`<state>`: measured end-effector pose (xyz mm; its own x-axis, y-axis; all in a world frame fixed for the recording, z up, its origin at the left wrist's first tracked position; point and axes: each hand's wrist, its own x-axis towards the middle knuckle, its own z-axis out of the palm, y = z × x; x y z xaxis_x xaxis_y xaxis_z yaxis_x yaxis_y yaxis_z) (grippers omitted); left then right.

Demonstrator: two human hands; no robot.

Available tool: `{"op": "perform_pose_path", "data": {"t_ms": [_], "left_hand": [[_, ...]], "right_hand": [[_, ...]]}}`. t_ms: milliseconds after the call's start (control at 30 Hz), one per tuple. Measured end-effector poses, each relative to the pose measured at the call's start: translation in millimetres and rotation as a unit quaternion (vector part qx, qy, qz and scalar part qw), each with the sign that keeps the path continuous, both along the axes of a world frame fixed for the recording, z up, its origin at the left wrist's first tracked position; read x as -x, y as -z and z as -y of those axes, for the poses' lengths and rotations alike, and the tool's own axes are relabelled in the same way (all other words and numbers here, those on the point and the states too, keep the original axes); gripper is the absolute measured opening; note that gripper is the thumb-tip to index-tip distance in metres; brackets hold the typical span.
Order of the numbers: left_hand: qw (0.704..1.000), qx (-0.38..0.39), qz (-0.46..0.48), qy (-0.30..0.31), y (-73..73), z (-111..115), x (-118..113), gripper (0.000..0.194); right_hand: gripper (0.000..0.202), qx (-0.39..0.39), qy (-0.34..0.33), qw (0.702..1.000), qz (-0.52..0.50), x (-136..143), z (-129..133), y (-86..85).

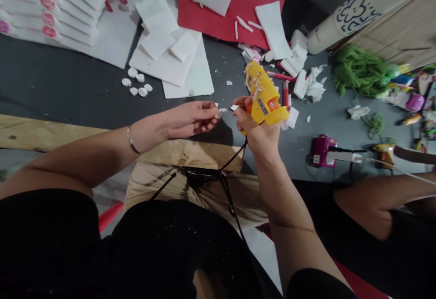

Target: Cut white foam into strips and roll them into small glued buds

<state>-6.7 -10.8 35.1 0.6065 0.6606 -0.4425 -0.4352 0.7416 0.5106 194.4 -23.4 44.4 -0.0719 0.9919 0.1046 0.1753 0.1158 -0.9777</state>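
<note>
Between thumb and fingertips, my left hand [194,118] pinches a small white piece [220,113] over the table's near edge. My right hand [257,126] is wrapped round a yellow glue gun [264,95], whose body points up and away, with white bits stuck on it. A small white scrap [234,107] shows at the right fingertips, near the piece in the left hand but apart from it. Several small white rolled pieces [140,78] lie on the dark table [68,85] to the left.
White sheets and squares [156,42] and a red sheet [204,22] lie ahead. Crumpled white scraps [309,85], a large bottle [354,11], green yarn [357,70] and a purple plug block [323,151] are at the right. Another person's arm [384,194] rests at the lower right.
</note>
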Motion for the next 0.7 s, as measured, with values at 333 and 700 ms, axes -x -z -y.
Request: {"op": "perform_pose_path", "data": {"t_ms": [333, 700], "left_hand": [[0.999, 0.016, 0.014, -0.025, 0.2, 2.6, -2.0, 0.027], [1.0, 0.015, 0.013, -0.022, 0.8, 1.6, -1.0, 0.027]], "right_hand": [[0.042, 0.021, -0.05, 0.998, 0.042, 10.3, 3.8, -2.1], [0.029, -0.059, -0.06, 0.993, 0.08, 4.6, 6.3, -3.4]]}}
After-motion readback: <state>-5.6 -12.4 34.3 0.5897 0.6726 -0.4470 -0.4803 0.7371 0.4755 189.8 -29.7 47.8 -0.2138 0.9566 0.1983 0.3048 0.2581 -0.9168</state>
